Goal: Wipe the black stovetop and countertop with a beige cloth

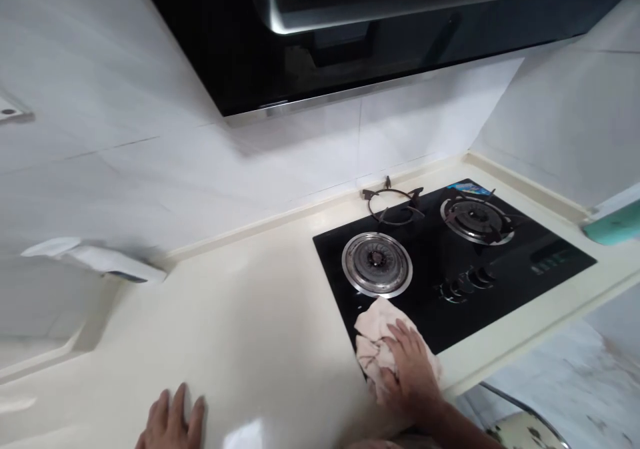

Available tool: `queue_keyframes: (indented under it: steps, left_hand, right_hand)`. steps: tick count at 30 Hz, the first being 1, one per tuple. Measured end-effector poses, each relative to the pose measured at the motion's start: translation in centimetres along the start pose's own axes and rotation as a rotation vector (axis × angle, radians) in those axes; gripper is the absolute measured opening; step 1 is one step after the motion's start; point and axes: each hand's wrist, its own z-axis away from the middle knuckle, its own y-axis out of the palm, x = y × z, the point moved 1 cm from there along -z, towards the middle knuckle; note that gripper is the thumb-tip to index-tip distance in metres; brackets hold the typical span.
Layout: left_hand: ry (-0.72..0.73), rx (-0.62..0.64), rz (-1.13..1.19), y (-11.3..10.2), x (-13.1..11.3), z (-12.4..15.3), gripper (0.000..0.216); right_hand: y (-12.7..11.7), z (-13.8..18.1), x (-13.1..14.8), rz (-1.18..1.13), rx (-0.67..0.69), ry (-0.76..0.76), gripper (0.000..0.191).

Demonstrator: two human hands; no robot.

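Note:
My right hand [411,367] presses a pale pink cloth [373,325] onto the near left corner of the black glass gas stove [320,255]. The cloth is bunched under the palm and overlaps the stove's front edge. Just beyond it is the left burner [377,262], its steel ring bare. That burner's pan support [393,215] has been set off it, at the stove's back edge. My left hand [173,422] rests on the cream countertop [240,342], fingers a little apart and holding nothing.
A black range hood [380,55] hangs low over the stove. The right burner [477,219] carries its pan support, with control knobs [465,285] in front. A white spray bottle [100,260] is by the wall at left; a green cylinder [613,225] is at far right.

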Motion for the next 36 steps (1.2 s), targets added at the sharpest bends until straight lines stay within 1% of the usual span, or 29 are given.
queue_keyframes:
  steps: [3, 5, 7, 9, 12, 14, 16, 18, 19, 21, 23, 25, 26, 27, 28, 29, 30, 33, 34, 36]
  left_hand:
    - [-0.004, 0.027, 0.021, -0.5, -0.5, 0.3, 0.068]
    - [0.004, 0.034, 0.019, -0.6, -0.6, 0.4, 0.067]
    - [0.009, 0.029, 0.011, -0.6, -0.6, 0.6, 0.067]
    - [0.009, 0.019, 0.004, -0.5, -0.6, 0.7, 0.066]
    - [0.013, 0.016, 0.000, -0.5, -0.7, 1.0, 0.064]
    - [0.018, 0.028, -0.003, -0.7, -0.9, 1.2, 0.062]
    - [0.017, 0.043, -0.003, -0.9, -1.2, 1.4, 0.062]
    - [0.012, 0.053, 0.000, -1.2, -1.5, 1.5, 0.061]
    - [0.009, 0.058, 0.001, -1.4, -1.6, 1.6, 0.061]
    - [0.006, 0.070, 0.002, -1.6, -1.8, 1.7, 0.061]
    - [0.004, 0.082, 0.006, -1.8, -1.9, 1.8, 0.062]
    - [0.003, 0.088, 0.013, -2.0, -2.1, 1.9, 0.062]
    - [0.002, 0.091, 0.017, -2.0, -2.2, 1.9, 0.062]
    - [0.001, 0.093, 0.023, -2.0, -2.2, 2.0, 0.062]
    - [-0.001, 0.094, 0.035, -2.0, -2.3, 2.0, 0.062]
    - [-0.002, 0.095, 0.059, -2.0, -2.4, 2.1, 0.062]
    - [-0.004, 0.095, 0.093, -2.0, -2.3, 2.1, 0.061]
    - [-0.010, 0.081, 0.198, -1.8, -1.9, 2.1, 0.059]
    - [-0.011, 0.076, 0.223, -1.8, -1.6, 2.0, 0.057]
    - [-0.018, 0.058, 0.252, -2.0, -1.0, 1.8, 0.053]
  right_hand:
    - [1.2, -0.4, 5.1, -0.082, 0.142, -0.119, 0.056]
    - [1.6, -0.6, 7.9, -0.138, 0.248, -0.196, 0.058]
    - [1.8, -1.1, 10.2, -0.180, 0.317, -0.245, 0.059]
    - [2.1, -2.4, 11.8, -0.202, 0.346, -0.269, 0.059]
    - [2.8, -6.3, 12.8, -0.189, 0.362, -0.244, 0.055]
    - [3.5, -9.7, 12.6, -0.165, 0.337, -0.184, 0.052]
    - [4.1, -12.5, 12.3, -0.139, 0.299, -0.127, 0.054]
    - [4.4, -13.7, 12.1, -0.116, 0.265, -0.099, 0.053]
    - [4.4, -13.4, 12.1, -0.105, 0.247, -0.089, 0.052]
    - [4.1, -11.1, 12.2, -0.081, 0.206, -0.068, 0.050]
    - [3.8, -7.0, 12.6, -0.059, 0.165, -0.047, 0.048]
    - [4.1, -2.4, 13.3, -0.047, 0.122, -0.046, 0.048]
    - [4.4, -0.5, 13.9, -0.053, 0.062, -0.060, 0.050]
    - [4.8, 1.0, 14.6, -0.061, 0.018, -0.055, 0.052]
    - [5.3, 2.0, 15.6, -0.073, 0.019, -0.052, 0.053]
    - [5.8, 2.4, 16.8, -0.091, 0.048, -0.052, 0.054]
    - [6.4, 2.3, 18.2, -0.115, 0.113, -0.064, 0.055]
    - [7.7, 0.3, 23.4, -0.206, 0.332, -0.193, 0.059]
    - [8.0, -0.7, 25.0, -0.231, 0.372, -0.250, 0.060]
    - [8.3, -2.5, 27.0, -0.264, 0.385, -0.344, 0.056]
